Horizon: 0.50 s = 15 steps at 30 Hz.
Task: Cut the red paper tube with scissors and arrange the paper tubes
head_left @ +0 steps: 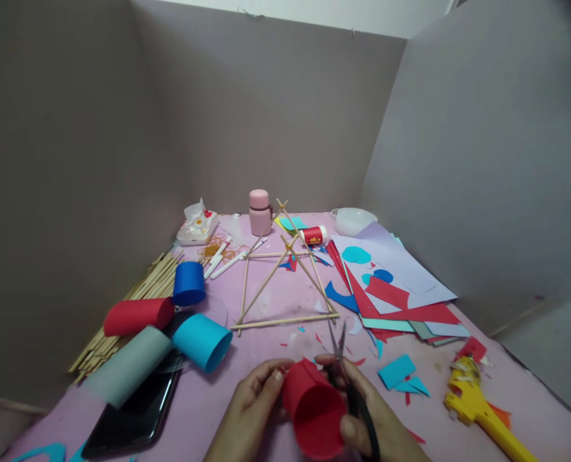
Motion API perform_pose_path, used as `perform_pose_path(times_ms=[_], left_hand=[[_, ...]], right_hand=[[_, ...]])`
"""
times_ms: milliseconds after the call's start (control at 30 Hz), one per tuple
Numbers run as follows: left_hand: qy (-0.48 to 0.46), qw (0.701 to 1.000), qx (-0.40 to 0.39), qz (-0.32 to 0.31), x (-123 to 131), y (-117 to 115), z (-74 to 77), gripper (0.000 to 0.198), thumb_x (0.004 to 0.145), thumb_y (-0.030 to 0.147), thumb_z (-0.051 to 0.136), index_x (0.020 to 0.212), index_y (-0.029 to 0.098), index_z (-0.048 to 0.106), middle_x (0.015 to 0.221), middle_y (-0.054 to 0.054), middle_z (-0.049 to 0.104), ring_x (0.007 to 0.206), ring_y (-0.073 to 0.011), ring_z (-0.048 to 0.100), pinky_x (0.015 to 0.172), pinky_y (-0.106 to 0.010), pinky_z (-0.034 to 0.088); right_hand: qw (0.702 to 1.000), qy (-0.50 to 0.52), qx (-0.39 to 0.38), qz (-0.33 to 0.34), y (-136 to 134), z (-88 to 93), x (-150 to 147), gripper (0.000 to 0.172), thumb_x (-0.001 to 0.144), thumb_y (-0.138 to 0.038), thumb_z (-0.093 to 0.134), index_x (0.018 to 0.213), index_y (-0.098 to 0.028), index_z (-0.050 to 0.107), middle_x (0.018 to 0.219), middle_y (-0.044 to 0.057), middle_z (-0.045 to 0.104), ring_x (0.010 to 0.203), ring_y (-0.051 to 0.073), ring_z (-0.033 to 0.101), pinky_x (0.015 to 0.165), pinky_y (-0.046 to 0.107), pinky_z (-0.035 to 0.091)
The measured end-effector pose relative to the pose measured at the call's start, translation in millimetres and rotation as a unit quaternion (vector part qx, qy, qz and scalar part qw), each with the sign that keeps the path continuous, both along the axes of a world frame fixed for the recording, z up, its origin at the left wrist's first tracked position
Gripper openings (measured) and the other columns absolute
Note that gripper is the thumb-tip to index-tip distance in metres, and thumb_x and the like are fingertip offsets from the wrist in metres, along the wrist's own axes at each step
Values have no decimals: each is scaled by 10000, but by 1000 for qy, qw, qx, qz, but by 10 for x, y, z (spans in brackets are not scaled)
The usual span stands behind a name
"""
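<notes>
At the near middle of the table, my left hand (259,401) is closed on the left side of a red paper cylinder (309,410), whose open end faces me. My right hand (372,410) is closed around black-handled scissors (350,385), with their slim blades pointing away and slightly apart. Its thumb and fingers also lie against the right side of the cylinder. Beyond both hands stands a frame of wooden sticks (285,319), crossed and tied at the tops. Small red and blue paper scraps (360,362) lie close to the scissors.
Rolled paper tubes in red (138,316), grey (129,366), light blue (203,341) and dark blue (189,282) lie left, near a phone (136,410) and stick bundle (155,282). Right are paper sheets (410,276) and a yellow glue gun (478,407). A pink bottle (260,215) stands behind.
</notes>
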State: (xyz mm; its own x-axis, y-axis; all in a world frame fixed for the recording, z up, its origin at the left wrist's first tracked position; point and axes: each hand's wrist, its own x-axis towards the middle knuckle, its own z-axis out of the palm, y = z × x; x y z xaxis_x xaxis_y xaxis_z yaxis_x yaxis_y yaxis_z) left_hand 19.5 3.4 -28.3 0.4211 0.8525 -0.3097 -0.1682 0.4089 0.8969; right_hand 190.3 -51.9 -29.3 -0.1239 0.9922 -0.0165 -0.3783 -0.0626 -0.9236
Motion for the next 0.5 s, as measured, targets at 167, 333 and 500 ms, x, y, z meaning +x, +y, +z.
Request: perform_pose_path(times_ms=[167, 333, 500], left_hand=[[-161, 984, -67, 30, 170, -98, -198, 788, 663, 569, 696, 1333, 286, 394, 1331, -124, 518, 1136, -286, 548, 897, -393, 446], [-208, 977, -40, 32, 315, -140, -424, 1296, 439, 521, 854, 1441, 365, 47, 1463, -119, 366, 1279, -348, 425, 958, -421, 423], [-178, 983, -27, 19, 201, -126, -294, 1293, 423, 542, 853, 1450, 279, 114, 1426, -153, 432, 1262, -358, 447, 976, -410, 419]], right_hand=[[994, 0, 34, -100, 48, -79, -14, 773, 553, -613, 775, 1199, -280, 511, 1091, 88, 635, 1000, 278, 612, 860, 356, 472], [989, -24, 44, -142, 64, -254, -78, 824, 506, -635, 785, 1205, -309, 495, 1109, 95, 637, 1024, 305, 615, 796, 364, 511], [986, -87, 36, -141, 65, -270, 6, 756, 561, -642, 747, 1196, -290, 536, 1060, 95, 634, 968, 294, 617, 775, 370, 512]])
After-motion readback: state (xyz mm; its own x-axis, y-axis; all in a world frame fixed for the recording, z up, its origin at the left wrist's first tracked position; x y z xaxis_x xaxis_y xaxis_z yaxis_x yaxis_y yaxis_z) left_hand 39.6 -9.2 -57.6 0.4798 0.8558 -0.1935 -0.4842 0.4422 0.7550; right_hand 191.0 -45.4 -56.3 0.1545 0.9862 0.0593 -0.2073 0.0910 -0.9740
